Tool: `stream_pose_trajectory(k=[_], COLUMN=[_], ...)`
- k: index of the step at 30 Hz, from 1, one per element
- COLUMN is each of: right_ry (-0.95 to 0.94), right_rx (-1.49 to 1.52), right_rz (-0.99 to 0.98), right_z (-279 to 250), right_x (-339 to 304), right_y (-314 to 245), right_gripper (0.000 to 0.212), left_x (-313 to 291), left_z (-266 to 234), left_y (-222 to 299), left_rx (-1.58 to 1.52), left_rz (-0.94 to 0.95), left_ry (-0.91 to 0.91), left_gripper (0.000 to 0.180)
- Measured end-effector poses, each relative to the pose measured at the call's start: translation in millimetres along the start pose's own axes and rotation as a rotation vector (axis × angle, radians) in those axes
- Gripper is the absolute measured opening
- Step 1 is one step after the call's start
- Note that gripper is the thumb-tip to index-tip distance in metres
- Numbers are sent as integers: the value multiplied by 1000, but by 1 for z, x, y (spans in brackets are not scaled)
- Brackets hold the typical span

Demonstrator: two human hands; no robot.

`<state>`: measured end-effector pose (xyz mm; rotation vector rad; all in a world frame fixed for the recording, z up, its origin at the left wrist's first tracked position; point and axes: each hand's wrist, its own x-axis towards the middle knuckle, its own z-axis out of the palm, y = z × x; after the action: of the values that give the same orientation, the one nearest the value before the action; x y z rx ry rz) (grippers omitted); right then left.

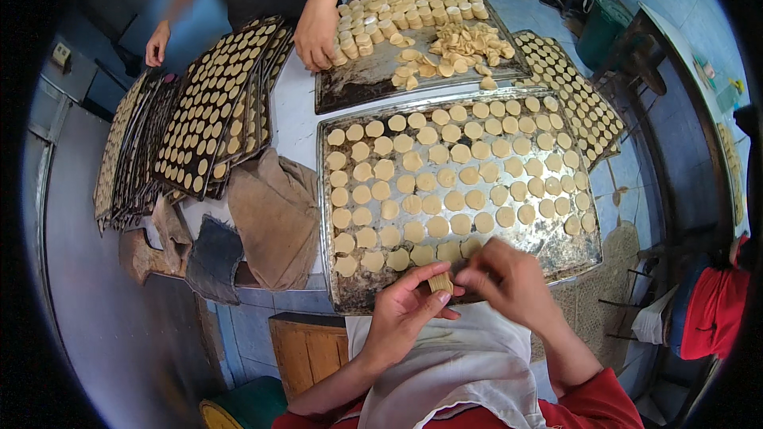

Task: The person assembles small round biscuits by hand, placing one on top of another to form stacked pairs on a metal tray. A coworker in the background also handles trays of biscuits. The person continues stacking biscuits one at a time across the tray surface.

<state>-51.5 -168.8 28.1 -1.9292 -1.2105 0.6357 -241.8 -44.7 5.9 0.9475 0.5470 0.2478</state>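
Low over the near edge of a metal baking tray (556, 253), my left hand (405, 310) is closed round a small stack of thin dough discs (440, 283). My right hand (509, 280) is just to the right of that stack, its fingers curled in a pinch. Whatever is between those fingertips is hidden and slightly blurred. Rows of flat, pale round dough discs (413, 231) cover much of the tray. The bottom row stops near my right hand, and dark, worn metal shows at the lower right.
Behind, another tray (350, 95) bears stacked discs (429, 12) and a loose heap (469, 48); another person's hand (316, 36) touches its left side. Piled disc-covered trays (211, 103) stand left, beside brown cloth (274, 218). Another filled tray (576, 95) lies right.
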Motion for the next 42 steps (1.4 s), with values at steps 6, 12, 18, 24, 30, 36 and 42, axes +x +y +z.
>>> stream_pose_trajectory(k=[6,12,18,24,30,36,42], right_ry=[146,-60,84,205,106,376,429], right_rx=[-226,166,204,-119,35,-352,-327], right_rz=[65,54,72,104,30,149,149], right_z=[-11,-29,-27,-39,-47,-57,-55], right_x=[-4,-13,-17,-14,-29,-29,-35], right_y=[15,-5,10,23,16,47,43], right_gripper=[20,17,18,23,23,15,11], left_x=[10,19,25,28,36,41,48], left_z=[11,21,29,39,47,60,73], left_y=[2,-2,-3,-1,-6,-8,-10], left_rx=[26,20,26,68,66,109,125], left_rz=[-30,-21,-28,-45,-88,-81,-104], left_ry=[-24,-48,-53,-43,-105,-132,-182], left_gripper=[46,44,42,42,44,43,46])
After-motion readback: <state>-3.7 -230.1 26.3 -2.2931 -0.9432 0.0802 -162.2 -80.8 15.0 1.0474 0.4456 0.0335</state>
